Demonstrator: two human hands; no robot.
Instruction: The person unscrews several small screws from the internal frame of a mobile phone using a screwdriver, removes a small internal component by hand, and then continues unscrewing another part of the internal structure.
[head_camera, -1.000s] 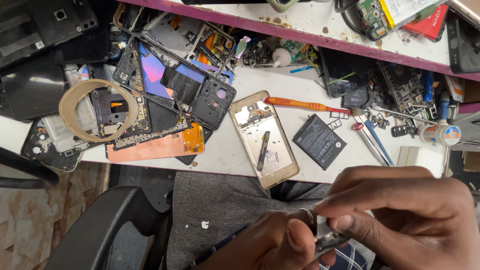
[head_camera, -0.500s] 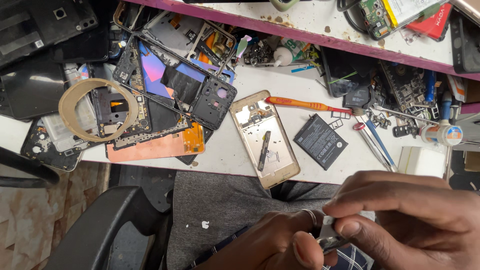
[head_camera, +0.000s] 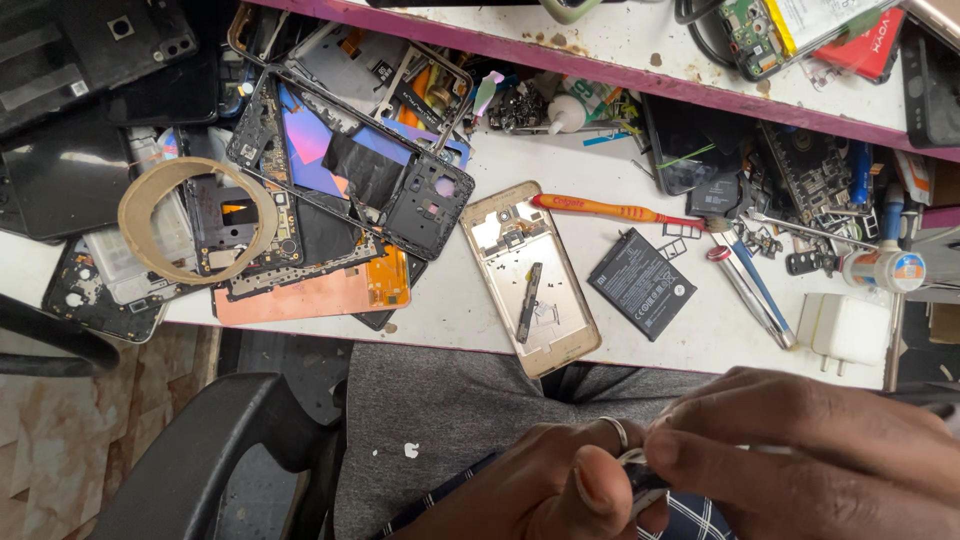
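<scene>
Left hand (head_camera: 560, 485): nearest the camera, over the lap below the gold phone shell (head_camera: 530, 278); thumb and ringed finger pressed together on a small dark part (head_camera: 645, 478).
Right hand (head_camera: 810, 450): right of the left hand, touching it; fingertips pinched onto the same part from above.
Small dark part: mostly hidden between both hands; its kind cannot be told.
Handling note: such a small piece seems best held low over the lap, with a light, steady pinch so it does not slip.
Gold phone shell: open tray, at the table's near edge; a dark strip lies inside.
Black battery (head_camera: 641, 284): just right of the shell.
Orange screwdriver (head_camera: 605, 208): beyond the shell, to its right.
Tape ring (head_camera: 197, 220): well left of the shell, on stacked phone frames.
Shelf (head_camera: 640, 50): farthest beyond the shell; holds a circuit board.
</scene>
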